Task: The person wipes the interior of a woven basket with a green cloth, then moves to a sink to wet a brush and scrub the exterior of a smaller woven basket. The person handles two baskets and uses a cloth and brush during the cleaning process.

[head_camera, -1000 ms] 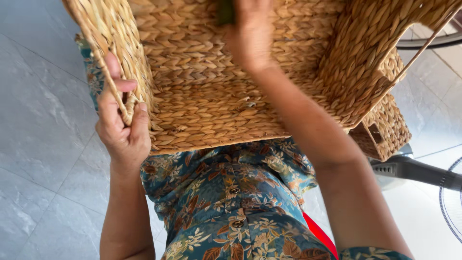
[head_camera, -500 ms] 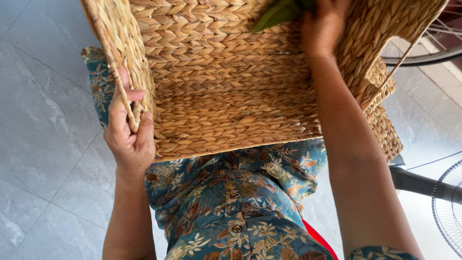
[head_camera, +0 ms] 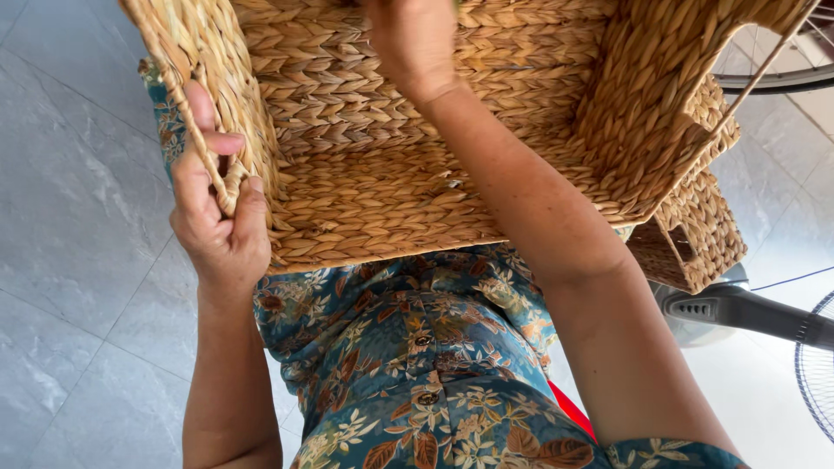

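The left hand (head_camera: 217, 221) clamps the near-left rim of one large woven basket (head_camera: 373, 187), thumb and fingers pinching the edge. The right hand (head_camera: 413, 39) reaches inside that basket, its grip cut off at the top, so I cannot tell. One smaller woven basket (head_camera: 695, 230) sits behind its right side, one fan (head_camera: 747, 308) beyond.

Left hand (head_camera: 217, 221) on basket (head_camera: 365, 200) left wall; right hand (head_camera: 413, 39) inside; second basket (head_camera: 695, 234) behind right.
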